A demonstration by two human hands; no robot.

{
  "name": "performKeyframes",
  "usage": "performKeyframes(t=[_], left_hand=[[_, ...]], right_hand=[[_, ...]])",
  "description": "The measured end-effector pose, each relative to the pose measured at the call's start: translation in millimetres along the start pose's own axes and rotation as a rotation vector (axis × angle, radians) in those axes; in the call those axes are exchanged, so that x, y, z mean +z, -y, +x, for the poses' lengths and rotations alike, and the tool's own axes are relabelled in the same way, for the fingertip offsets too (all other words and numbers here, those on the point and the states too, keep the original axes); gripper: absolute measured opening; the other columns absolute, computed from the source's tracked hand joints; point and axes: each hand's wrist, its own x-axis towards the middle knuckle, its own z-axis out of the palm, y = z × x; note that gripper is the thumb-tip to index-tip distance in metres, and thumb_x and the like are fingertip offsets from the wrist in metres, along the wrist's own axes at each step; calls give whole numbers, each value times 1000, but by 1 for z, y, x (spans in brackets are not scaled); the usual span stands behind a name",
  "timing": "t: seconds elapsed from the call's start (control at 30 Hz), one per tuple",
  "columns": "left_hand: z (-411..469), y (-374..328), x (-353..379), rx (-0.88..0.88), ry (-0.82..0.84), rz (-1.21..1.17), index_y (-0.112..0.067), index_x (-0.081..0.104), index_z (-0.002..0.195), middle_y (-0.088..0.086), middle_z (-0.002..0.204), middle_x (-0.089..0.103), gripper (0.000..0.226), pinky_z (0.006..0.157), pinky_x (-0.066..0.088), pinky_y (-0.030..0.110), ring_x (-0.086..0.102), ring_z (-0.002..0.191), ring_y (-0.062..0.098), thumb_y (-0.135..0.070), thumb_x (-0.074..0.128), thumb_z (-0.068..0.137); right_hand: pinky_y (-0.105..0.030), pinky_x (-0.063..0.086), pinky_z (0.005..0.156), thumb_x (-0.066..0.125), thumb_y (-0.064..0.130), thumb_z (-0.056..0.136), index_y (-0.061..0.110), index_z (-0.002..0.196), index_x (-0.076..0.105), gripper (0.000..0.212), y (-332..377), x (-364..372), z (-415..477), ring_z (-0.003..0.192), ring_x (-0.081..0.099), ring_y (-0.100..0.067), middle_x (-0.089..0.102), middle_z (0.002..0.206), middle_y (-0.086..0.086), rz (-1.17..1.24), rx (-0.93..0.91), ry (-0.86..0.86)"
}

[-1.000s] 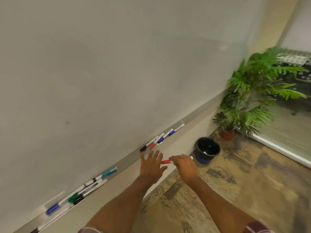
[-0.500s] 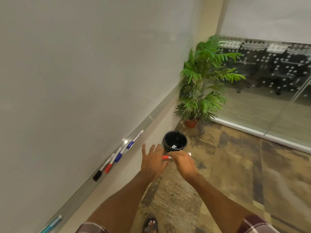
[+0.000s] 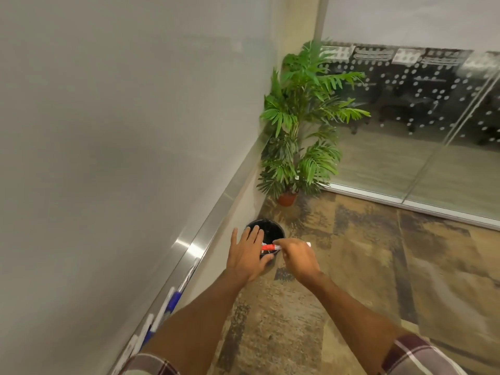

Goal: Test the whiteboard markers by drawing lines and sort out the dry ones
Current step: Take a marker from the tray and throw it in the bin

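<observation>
- A black bin (image 3: 273, 232) stands on the floor below the whiteboard (image 3: 108, 131); its inside is dark and what it holds cannot be made out.
- The right hand (image 3: 296, 257) pinches a red-capped marker (image 3: 270, 248) level over the bin's mouth.
- The left hand (image 3: 247, 257) is spread flat with straight fingers, just beside the cap; whether it touches it cannot be told.
- Blue-capped markers (image 3: 173, 299) lie in the metal tray (image 3: 211, 226).
- Patterned carpet (image 3: 351, 280), a potted plant (image 3: 300, 117) in the corner, and a glass wall (image 3: 419, 117).
</observation>
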Motion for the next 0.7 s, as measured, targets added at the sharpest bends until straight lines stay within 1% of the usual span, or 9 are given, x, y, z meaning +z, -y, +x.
performKeyframes(t=[0.1, 0.2, 0.3, 0.4, 0.53, 0.7], left_hand=[[38, 8, 2, 8, 11, -32, -18, 18, 154, 2, 162, 17, 73, 119, 3, 48, 13, 149, 22, -61, 34, 97], [72, 15, 11, 8, 38, -73, -19, 17, 155, 2, 162, 17, 74, 120, 5, 47, 13, 148, 22, -61, 37, 96], [112, 24, 17, 33, 75, -73, -22, 12, 156, 2, 163, 13, 74, 119, 6, 48, 11, 149, 24, -59, 36, 97], [156, 28, 25, 39, 106, -92, -21, 9, 156, 2, 163, 12, 77, 119, 7, 50, 11, 148, 25, -58, 40, 96], [209, 31, 55, -36, 153, -130, -20, 8, 156, 2, 163, 12, 82, 120, 7, 51, 11, 148, 25, -59, 43, 94], [279, 40, 87, -177, 211, -187, -20, 7, 156, 4, 163, 11, 86, 121, 5, 51, 10, 149, 27, -60, 48, 92]], right_hand=[[-37, 51, 81, 60, 10, 85, 17, 105, 69, 23, -15, 2, 35, 99, 63, -21, 70, 106, -2, -24, 35, 15], [-33, 51, 80, 58, 8, 87, 20, 111, 68, 28, -32, 8, 66, 101, 62, -21, 69, 109, 0, -38, 54, -1], [-33, 50, 75, 58, 4, 85, 20, 107, 70, 30, -47, 11, 104, 96, 62, -22, 71, 103, -1, -44, 27, -8], [-37, 51, 72, 59, 2, 80, 18, 100, 72, 28, -64, 15, 144, 90, 63, -24, 72, 95, -3, -35, -9, 7], [-36, 51, 71, 59, 1, 79, 14, 96, 72, 24, -97, 31, 195, 86, 64, -24, 71, 94, -5, -15, -61, 73], [-31, 47, 79, 59, 1, 80, 13, 104, 71, 30, -147, 55, 271, 93, 64, -24, 71, 101, -7, 0, -100, 179]])
